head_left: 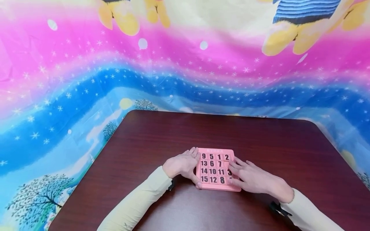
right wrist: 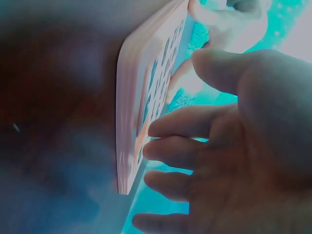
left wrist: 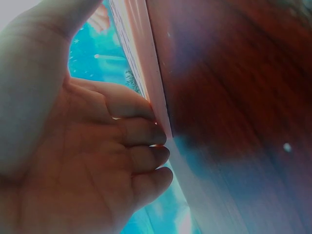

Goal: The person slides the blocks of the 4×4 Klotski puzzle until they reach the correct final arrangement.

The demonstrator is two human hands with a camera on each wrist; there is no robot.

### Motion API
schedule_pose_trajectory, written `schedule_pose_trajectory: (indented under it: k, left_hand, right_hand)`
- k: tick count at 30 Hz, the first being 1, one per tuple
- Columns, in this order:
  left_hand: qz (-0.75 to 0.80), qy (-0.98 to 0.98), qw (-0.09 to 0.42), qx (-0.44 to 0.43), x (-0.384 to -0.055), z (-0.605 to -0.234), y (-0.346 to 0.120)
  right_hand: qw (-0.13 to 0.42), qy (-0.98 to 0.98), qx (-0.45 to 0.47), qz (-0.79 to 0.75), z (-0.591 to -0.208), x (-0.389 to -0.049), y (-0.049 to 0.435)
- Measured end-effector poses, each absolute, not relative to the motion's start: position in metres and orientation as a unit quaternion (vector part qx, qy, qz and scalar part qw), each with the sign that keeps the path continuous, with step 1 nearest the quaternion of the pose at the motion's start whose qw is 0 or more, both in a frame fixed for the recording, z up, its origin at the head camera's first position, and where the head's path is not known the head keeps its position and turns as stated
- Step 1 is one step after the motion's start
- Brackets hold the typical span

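A pink sliding number puzzle (head_left: 212,185) lies flat on the table, its black-numbered tiles in rows. The top row reads 9, 5, 1, 2; below the 2 a plain pink spot shows beside the right fingertips. My left hand (head_left: 184,164) rests along the puzzle's left edge, thumb near the lower corner; in the left wrist view its straight fingers (left wrist: 146,158) touch the side of the frame. From the right, my right hand (head_left: 251,176) reaches over the right column with extended fingers (right wrist: 180,151), fingertips at the tiles. It partly covers the 3 and hides the tile below.
The dark red-brown table (head_left: 173,134) has rounded far corners and carries the puzzle near its middle. Behind and beside it hangs a colourful printed cloth (head_left: 185,70). Pale sleeves (head_left: 141,200) cover both forearms, with a black strap (head_left: 280,209) under the right wrist.
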State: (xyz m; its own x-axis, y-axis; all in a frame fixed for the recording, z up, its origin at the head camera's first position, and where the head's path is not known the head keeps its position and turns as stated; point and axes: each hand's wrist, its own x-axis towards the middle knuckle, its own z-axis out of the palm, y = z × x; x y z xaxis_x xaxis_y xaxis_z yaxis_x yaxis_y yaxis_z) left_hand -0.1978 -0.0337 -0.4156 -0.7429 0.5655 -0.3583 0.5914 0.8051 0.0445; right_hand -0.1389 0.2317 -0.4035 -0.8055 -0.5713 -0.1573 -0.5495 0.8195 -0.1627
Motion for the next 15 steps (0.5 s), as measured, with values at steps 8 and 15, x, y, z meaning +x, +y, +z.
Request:
schedule_pose_trajectory:
  k: [8,15]
  left_hand:
    - [-0.037,0.932,0.183,0.31,-0.199,-0.416,-0.033]
    - [-0.032,0.932,0.179,0.315,-0.199,-0.416,-0.035]
  right_hand:
    - [0.122,0.946,-0.296,-0.056,-0.402,-0.119,0.232]
    - [0.099,0.945,-0.31,-0.038,-0.402,-0.116,0.23]
